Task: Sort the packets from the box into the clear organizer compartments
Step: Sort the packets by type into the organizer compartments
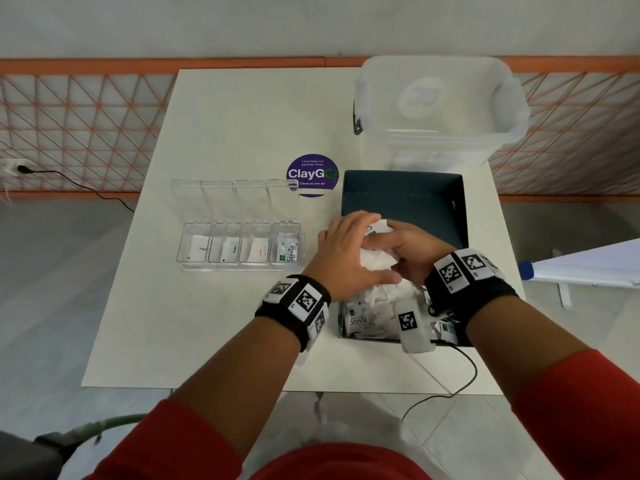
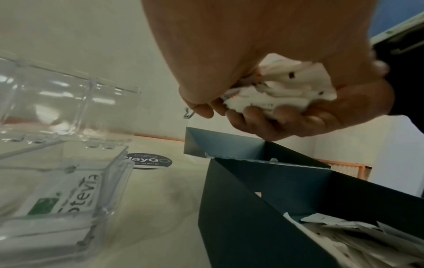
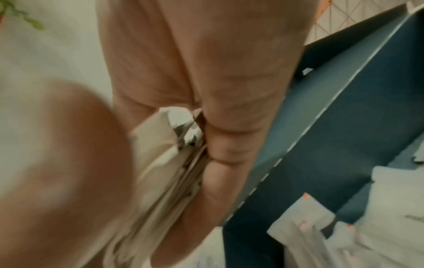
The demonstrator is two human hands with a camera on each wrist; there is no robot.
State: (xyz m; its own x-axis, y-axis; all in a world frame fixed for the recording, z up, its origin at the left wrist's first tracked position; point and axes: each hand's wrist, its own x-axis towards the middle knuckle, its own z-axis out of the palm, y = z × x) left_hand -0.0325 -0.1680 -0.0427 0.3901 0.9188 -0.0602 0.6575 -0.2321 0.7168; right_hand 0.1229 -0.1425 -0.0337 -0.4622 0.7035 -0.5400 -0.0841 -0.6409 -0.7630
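Over the dark blue box (image 1: 405, 199) my left hand (image 1: 346, 247) and right hand (image 1: 401, 247) clasp a bundle of white packets (image 1: 377, 263) between them. In the left wrist view the bundle (image 2: 282, 85) sits under my left palm (image 2: 229, 54), with right-hand fingers (image 2: 298, 117) curled beneath it. In the right wrist view my right-hand fingers (image 3: 229, 108) press the stacked packets (image 3: 160, 163) against the blurred left hand (image 3: 57, 163). More packets (image 1: 367, 313) lie in the box. The clear organizer (image 1: 183, 261) stands to the left, lid up, holding Sugar, Pepper, Salt and Stevia (image 1: 288, 251) packets.
A clear lidded plastic bin (image 1: 440, 109) stands behind the box. A purple ClayGo sticker (image 1: 311, 174) lies between organizer and bin. A black cable (image 1: 450, 375) trails off the table's front edge. A white board with a blue end (image 1: 581, 265) is off to the right.
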